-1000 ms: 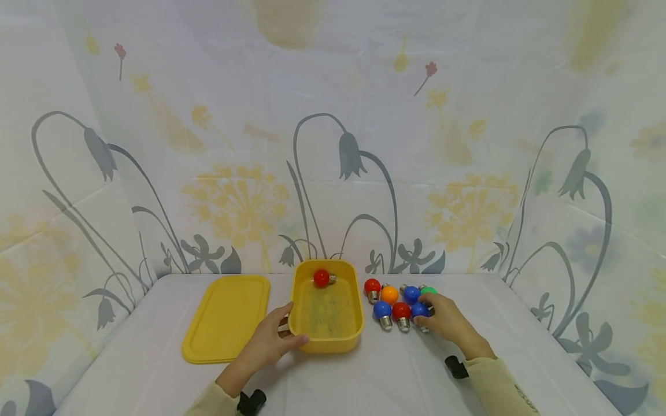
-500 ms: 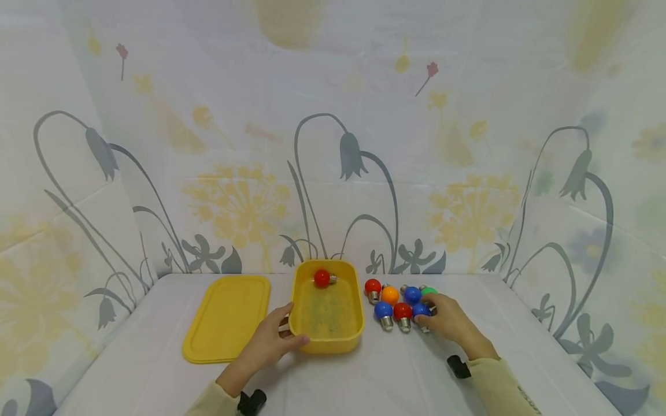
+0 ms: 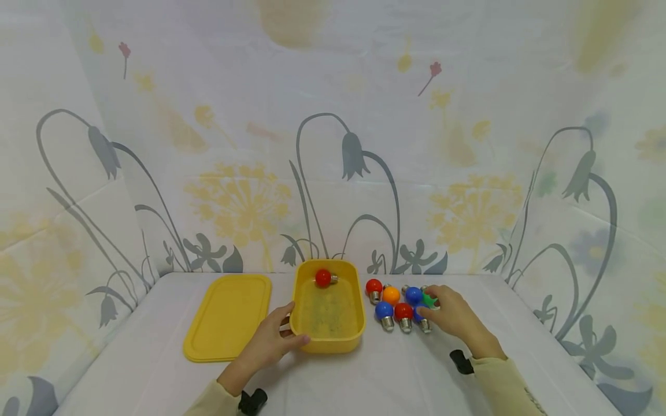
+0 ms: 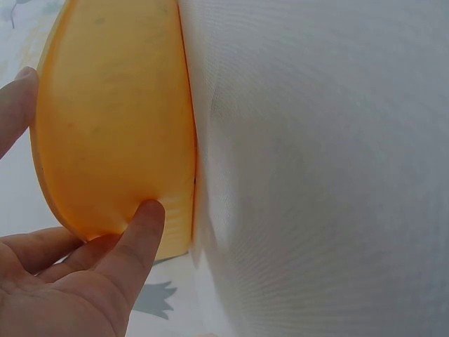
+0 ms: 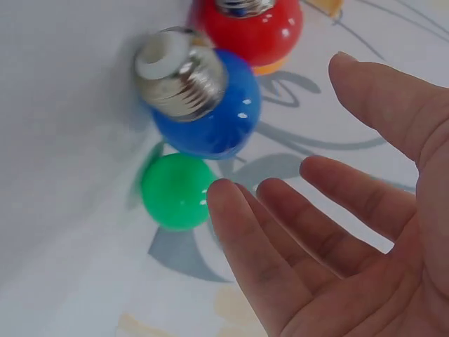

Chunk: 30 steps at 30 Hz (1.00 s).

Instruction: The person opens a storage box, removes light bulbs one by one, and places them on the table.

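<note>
My left hand (image 3: 274, 335) grips the near left corner of a yellow plastic box (image 3: 333, 345), its fingers and thumb spread against the wall. Inside the box, at the far end, lies a red light bulb (image 3: 322, 278). My right hand (image 3: 451, 315) hovers with parted fingers over the right end of a bulb cluster. In the right wrist view a green bulb (image 5: 175, 193) is beside its fingertip, and a blue bulb (image 5: 210, 112) with a metal screw base lies just beyond. Nothing is between its thumb and fingers. The hand partly covers these two bulbs in the head view.
Between box and right hand lie more bulbs, among them an orange bulb (image 3: 391, 295), a red bulb (image 3: 403, 311) and another blue bulb (image 3: 384, 310). A flat yellow lid (image 3: 227, 318) rests left of the box. A flower-print cloth (image 3: 333, 190) hangs behind the white tabletop.
My right hand has shifted slightly right and up, its thumb and fingers spreading apart around the blue and green bulbs. My left hand stays on the box.
</note>
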Each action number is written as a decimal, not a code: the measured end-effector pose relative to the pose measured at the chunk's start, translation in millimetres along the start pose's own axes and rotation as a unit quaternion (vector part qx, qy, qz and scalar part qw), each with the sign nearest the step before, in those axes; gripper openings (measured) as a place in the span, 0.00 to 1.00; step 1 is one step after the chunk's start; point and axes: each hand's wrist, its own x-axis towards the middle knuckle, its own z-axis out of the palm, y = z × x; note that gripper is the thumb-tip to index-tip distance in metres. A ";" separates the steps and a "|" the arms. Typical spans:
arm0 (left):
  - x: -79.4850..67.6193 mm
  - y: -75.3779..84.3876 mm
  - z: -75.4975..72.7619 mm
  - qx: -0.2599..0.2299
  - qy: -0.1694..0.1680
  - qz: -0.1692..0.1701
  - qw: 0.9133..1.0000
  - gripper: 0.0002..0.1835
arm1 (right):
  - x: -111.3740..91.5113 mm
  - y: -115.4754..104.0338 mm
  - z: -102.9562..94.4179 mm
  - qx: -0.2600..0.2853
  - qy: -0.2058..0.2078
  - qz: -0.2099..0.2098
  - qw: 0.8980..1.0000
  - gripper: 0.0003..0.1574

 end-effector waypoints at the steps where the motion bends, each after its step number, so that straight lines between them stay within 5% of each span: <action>1: -0.1 0.3 0.1 -0.002 -0.001 -0.001 1.000 0.51 | 1.2 -2.1 -0.4 -0.004 0.003 -0.008 1.000 0.32; 13: -1.4 2.3 -0.1 -0.001 -0.001 0.001 1.000 0.50 | 25.3 -54.1 4.4 -0.024 0.019 -0.061 0.998 0.28; 30: -1.2 2.1 0.7 -0.009 -0.003 0.010 1.000 0.50 | 74.1 -119.0 34.0 -0.023 -0.027 -0.116 0.993 0.29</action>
